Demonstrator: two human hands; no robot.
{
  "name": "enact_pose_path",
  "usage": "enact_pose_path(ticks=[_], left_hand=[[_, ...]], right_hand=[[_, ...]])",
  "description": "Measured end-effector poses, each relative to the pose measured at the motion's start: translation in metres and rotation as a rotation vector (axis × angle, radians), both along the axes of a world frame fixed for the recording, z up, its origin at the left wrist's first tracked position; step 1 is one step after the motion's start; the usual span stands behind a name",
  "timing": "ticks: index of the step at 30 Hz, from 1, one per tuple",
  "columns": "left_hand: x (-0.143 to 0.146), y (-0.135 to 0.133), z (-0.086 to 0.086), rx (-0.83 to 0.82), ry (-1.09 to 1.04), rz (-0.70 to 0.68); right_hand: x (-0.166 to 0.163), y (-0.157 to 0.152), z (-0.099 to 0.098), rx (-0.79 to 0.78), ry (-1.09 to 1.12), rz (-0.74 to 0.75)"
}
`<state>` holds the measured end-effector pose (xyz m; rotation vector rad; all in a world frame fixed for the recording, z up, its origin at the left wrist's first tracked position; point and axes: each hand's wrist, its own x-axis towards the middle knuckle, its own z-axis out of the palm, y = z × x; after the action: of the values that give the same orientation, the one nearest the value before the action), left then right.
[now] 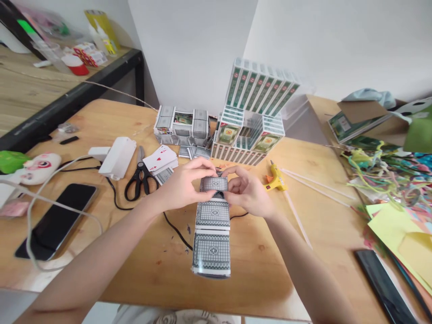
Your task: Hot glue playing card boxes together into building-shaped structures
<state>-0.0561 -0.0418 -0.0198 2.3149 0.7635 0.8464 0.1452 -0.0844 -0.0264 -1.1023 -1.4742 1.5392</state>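
Observation:
Between my two hands a patterned playing card (215, 184) is bent into a curve, its grey-and-white back facing up. My left hand (191, 182) pinches its left edge with thumb and fingers. On the opposite edge my right hand (248, 191) does the same, its fingers curled. Below the card lies a long box-like piece covered in playing cards (213, 250), running toward the table's front edge. A small dark gap shows under the curved card. Whether the card is fixed to that piece I cannot tell.
Behind stand stacked card boxes (263, 87) and a card-covered structure (182, 127). Loose playing cards (160, 159) and black scissors (140, 177) lie left, near a phone (59, 220). A yellow glue gun (276, 178) and glue sticks (317, 186) lie right. A black cord runs beneath the piece.

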Motion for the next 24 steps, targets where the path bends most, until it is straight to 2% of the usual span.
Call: enact_pose_path(ticks=[7,17,21,24], left_hand=[[0.001,-0.001,-0.001,-0.025,-0.014,0.034],[-0.003,-0.003,-0.007,-0.083,-0.012,0.091],[-0.010,-0.002,-0.014,-0.273,-0.091,0.036],[-0.010,-0.004,-0.019,-0.441,-0.187,-0.001]], right_hand=[[-0.003,-0.004,-0.001,0.019,-0.008,-0.081],[-0.002,-0.005,-0.003,-0.017,0.033,-0.113],[0.000,-0.006,-0.009,-0.028,0.095,-0.118],[0.001,-0.007,-0.010,-0.032,0.160,-0.068]])
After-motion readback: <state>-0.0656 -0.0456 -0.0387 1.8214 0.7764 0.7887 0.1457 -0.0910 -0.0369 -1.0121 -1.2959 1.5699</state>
